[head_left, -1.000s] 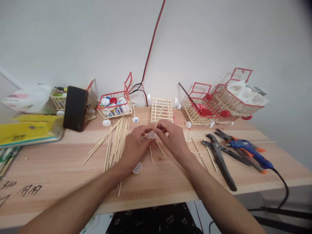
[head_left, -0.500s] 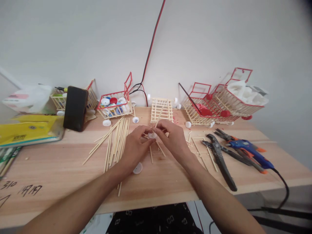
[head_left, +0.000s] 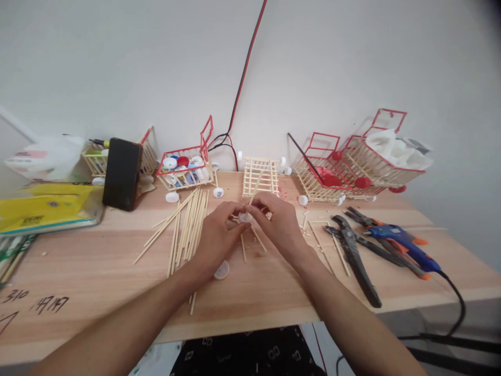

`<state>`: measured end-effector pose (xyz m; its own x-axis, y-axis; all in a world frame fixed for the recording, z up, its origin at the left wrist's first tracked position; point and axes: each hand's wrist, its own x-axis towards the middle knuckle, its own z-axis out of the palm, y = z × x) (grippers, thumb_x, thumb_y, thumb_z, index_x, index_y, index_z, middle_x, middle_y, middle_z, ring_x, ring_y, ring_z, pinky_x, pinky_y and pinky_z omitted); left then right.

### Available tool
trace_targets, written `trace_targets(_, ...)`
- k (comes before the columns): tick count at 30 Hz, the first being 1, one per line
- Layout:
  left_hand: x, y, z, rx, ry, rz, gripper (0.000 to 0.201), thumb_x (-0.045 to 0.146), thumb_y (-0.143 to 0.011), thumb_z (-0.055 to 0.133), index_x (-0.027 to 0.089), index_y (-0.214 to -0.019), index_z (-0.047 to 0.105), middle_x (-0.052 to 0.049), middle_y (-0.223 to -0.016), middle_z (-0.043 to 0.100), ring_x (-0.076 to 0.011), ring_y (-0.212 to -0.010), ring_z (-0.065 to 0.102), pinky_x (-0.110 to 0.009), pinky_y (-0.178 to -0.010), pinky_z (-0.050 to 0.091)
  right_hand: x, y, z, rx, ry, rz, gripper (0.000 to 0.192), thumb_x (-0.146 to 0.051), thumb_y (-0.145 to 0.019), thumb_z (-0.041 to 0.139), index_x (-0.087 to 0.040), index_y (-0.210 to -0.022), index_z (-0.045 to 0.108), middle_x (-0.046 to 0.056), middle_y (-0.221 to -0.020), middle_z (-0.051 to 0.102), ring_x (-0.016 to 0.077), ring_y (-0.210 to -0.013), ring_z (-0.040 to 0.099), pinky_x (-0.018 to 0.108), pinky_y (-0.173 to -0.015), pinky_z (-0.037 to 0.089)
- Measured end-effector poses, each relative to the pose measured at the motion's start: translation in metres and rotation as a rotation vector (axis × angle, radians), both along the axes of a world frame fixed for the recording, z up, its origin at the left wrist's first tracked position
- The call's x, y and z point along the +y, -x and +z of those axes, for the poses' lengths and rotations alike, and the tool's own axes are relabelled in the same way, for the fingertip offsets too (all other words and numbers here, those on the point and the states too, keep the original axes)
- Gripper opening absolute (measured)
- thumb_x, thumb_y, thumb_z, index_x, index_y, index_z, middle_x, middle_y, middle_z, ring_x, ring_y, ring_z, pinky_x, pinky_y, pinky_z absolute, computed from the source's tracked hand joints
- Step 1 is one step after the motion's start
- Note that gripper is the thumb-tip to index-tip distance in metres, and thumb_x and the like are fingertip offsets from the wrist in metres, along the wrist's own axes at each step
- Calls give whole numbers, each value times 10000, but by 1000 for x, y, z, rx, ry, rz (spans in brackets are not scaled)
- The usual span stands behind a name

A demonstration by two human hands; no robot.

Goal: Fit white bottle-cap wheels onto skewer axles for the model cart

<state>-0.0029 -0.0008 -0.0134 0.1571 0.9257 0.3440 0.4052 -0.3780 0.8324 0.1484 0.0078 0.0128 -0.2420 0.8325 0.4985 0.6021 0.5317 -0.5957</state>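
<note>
While both hands barely shifted from a second earlier | left hand (head_left: 217,237) and right hand (head_left: 279,224) pinched shut on white cap (head_left: 245,216) | stick (head_left: 256,189) stayed seated, work unchanged

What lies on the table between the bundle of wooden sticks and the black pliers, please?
In the head view, both hands, left hand and right hand, pinching a small white cap, plus loose stick pieces.

The only view comes from a camera on the person's head, looking forward and down, close over the wooden table (head_left: 78,271), with the white wall (head_left: 117,62) behind it.
</note>
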Motion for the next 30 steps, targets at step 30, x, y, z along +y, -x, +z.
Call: trace_targets(30,1,0,0,16,-20,-2,215,140,-751,653,238,-940,623,27,-951,635,-138,-879,578,-296,-798,455,1,0,-2,-20,-20,-7,114,-210,-858,542,-204,-745,549,-5,-737,571,127,-695,523,241,-641,412)
